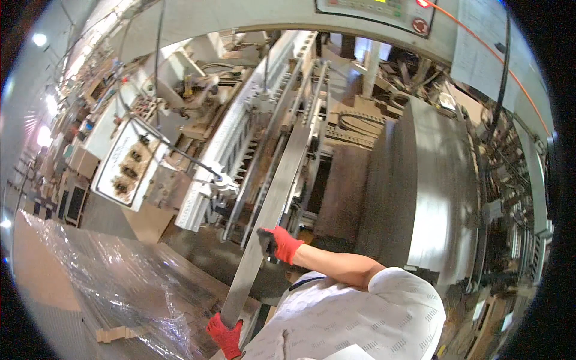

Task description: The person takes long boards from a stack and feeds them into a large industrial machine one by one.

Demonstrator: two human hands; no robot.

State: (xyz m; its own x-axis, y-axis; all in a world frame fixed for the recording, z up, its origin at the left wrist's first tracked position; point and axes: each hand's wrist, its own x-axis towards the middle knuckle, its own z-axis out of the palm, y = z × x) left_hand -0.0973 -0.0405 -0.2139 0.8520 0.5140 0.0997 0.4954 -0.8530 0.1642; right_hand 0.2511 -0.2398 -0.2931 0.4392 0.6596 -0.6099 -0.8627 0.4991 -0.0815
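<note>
Across the middle of the head view runs a long, narrow, grey-brown flat board (278, 192), slanting from the person's side up into a machine. Its near end sits in the left hand in a red glove (225, 334), fingers curled round it, while the right hand in a red-and-black glove (281, 245) grasps its right edge farther along; this spread hold probably steadies the board's length and lets both hands aim it. Left of the board are slim silver metal rails (243, 197) and, beyond them, a white, slotted metal beam (195, 204); whether the board's far end rests on anything is hard to tell there. Right of it stands a tall stack of dark brown boards (384, 186), presumably kept within reach. Left of its near end lies a brown stack under clear plastic wrap (120, 282), likely covered for protection.
</note>
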